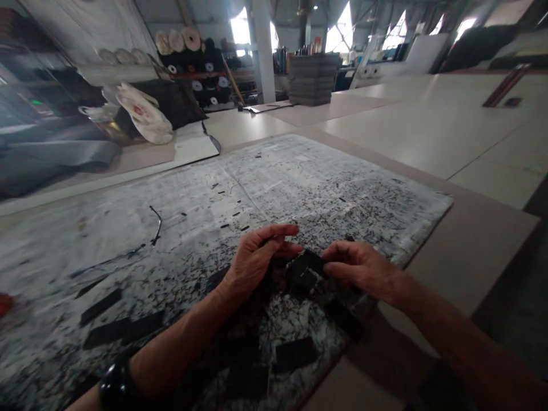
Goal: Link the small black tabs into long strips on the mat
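My right hand pinches the edge of a small black rectangular piece between thumb and fingers. The piece lies over a loose pile of similar dark pieces, some with pale edges. Just left of that pile is my left hand, its fingers apart and pointing right. Dark material beneath the left palm is in shadow, so I cannot make out its shape. Nearer to me, more black pieces lie flat on the work board, and one rests under my right wrist. Others lie left of my left forearm.
A pale board littered with dark scraps covers the near table. A dark cord curls on its left. Behind stand a stack of grey sheets, a white bag and shelved rolls. Broad tabletops extend right.
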Tool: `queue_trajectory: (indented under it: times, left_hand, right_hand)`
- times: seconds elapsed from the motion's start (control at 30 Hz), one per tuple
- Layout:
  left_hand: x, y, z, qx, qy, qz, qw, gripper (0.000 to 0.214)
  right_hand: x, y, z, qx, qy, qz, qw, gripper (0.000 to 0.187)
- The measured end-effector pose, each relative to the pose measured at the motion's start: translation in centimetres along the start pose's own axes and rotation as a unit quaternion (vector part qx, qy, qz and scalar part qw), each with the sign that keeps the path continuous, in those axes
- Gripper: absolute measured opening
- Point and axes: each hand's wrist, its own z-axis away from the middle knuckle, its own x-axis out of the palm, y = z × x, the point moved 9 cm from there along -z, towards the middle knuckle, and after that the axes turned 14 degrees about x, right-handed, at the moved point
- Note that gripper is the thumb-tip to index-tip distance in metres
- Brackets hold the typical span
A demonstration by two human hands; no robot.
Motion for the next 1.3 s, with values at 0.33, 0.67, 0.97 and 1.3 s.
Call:
queue_trajectory:
  times: [0.33,0.67,0.97,1.3]
  left_hand:
    - [0.4,0.8,-0.8,-0.017,0.039,0.112,0.993,0.019]
    - [1.6,2.1,-1.3,-0.040,-0.030,0.094,0.994,0.024]
    - [0.5,3.8,10.7,-0.188,-0.084,-0.173,0.963,0.021]
    - [0.8,3.5,23.5,-0.264,0.153,-0.022,0.952,0.024]
  right_hand:
    - [0.2,0.4,1.6,-0.013,-0.011,-0.024,1.000,0.018]
    - [-0.4,0.0,2.0,-0.020,0.005,-0.021,1.000,0.018]
    - [6.6,0.5,6.7,-0.009,-0.131,-0.013,0.991,0.006]
    - [15.0,5.7,11.5,0.107,-0.242,-0.093,0.960,0.024]
